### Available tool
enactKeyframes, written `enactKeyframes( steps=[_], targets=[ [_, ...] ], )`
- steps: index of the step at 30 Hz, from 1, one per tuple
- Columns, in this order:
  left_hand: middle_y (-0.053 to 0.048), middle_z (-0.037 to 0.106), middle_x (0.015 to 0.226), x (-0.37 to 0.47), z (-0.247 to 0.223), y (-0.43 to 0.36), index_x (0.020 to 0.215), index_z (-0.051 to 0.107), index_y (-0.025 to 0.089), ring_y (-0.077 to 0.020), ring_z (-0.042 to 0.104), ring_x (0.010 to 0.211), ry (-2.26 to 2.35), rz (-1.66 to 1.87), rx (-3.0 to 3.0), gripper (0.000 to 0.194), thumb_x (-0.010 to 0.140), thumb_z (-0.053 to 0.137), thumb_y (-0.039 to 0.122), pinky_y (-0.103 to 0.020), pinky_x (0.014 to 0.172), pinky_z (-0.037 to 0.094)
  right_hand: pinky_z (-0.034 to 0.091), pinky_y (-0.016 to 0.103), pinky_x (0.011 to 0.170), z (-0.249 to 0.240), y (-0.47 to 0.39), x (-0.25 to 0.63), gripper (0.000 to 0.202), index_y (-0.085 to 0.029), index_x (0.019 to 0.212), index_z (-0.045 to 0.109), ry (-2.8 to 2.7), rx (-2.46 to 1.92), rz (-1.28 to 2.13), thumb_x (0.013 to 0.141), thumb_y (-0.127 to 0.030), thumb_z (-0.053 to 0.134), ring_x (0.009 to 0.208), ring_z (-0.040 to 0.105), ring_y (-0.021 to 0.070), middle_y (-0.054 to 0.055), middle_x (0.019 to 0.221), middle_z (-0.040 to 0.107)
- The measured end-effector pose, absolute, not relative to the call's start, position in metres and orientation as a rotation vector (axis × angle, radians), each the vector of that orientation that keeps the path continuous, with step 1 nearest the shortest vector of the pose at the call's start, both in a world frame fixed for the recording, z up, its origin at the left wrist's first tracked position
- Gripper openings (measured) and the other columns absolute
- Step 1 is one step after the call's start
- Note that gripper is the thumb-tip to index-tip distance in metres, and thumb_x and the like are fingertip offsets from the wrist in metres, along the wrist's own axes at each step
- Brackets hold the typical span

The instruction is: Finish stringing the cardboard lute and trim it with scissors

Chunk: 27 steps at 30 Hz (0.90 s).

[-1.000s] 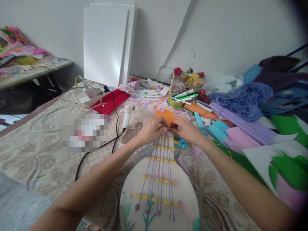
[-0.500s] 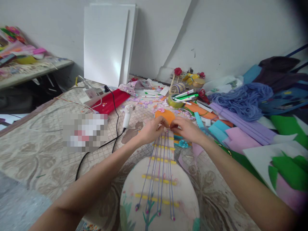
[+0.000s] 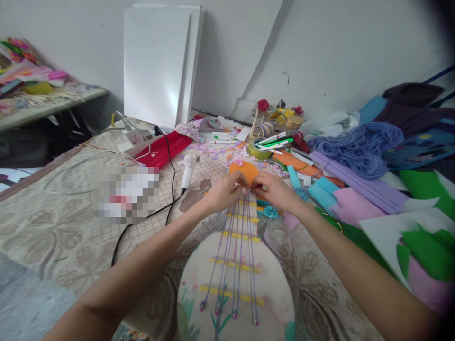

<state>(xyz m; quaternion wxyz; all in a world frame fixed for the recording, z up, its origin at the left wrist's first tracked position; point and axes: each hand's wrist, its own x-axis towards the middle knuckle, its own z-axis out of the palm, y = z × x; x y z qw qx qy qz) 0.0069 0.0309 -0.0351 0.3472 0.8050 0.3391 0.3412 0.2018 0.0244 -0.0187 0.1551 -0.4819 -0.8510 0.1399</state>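
Head view: we bring our left hand (image 3: 227,192) and right hand (image 3: 273,193) together at the top of a toy guitar (image 3: 236,251), fingertips bent in beside its orange head (image 3: 245,170); we cannot tell whether either grasps a purple string (image 3: 252,279). The guitar lies before us on the table (image 3: 85,241), near a white corded tool (image 3: 187,174).

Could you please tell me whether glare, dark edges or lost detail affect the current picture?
Head view: glare brightens the front white board toward its lower right; head view: the top right corner is black; head view: a pixelated patch hides part of the table; head view: detail between left hand and right hand is too small to read.
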Motion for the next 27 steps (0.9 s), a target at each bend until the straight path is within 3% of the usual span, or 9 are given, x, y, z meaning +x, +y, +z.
enactKeyframes(
  steps=[27],
  targets=[
    [-0.004, 0.068, 0.092, 0.0068, -0.0368, 0.0316, 0.090, 0.057, 0.018, -0.0152, 0.063, 0.087, 0.879, 0.888, 2.082, 0.026, 0.075, 0.042, 0.003, -0.029, 0.077, 0.049, 0.037, 0.026, 0.066, -0.0222, 0.0292, 0.2023, 0.012, -0.018, 0.074, 0.063, -2.441, -1.381, 0.382, 0.076, -0.007, 0.057, 0.073, 0.055, 0.0150, 0.001, 0.076, 0.061]
  ],
)
